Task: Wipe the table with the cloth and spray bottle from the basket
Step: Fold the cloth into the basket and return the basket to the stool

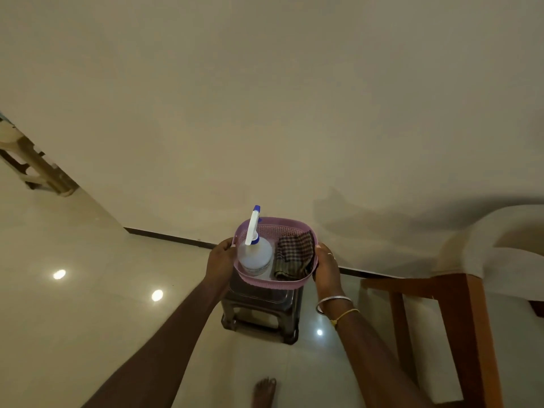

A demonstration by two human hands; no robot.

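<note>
A pink perforated basket (276,283) is gripped on both sides, my left hand (220,260) on its left rim and my right hand (327,267) on its right rim. Inside stands a clear spray bottle (255,257) with a white and blue nozzle, on the left. A dark checked cloth (294,256) lies folded on the right of the basket. The basket is just over a dark plastic stool (262,313); I cannot tell whether it rests on the stool.
A wooden table (453,301) with a pale cover stands at the right, close to my right arm. Another stool (35,166) is at the far left by the wall. Glossy tiled floor (88,304) surrounds the stool; my bare foot (265,391) shows at the bottom.
</note>
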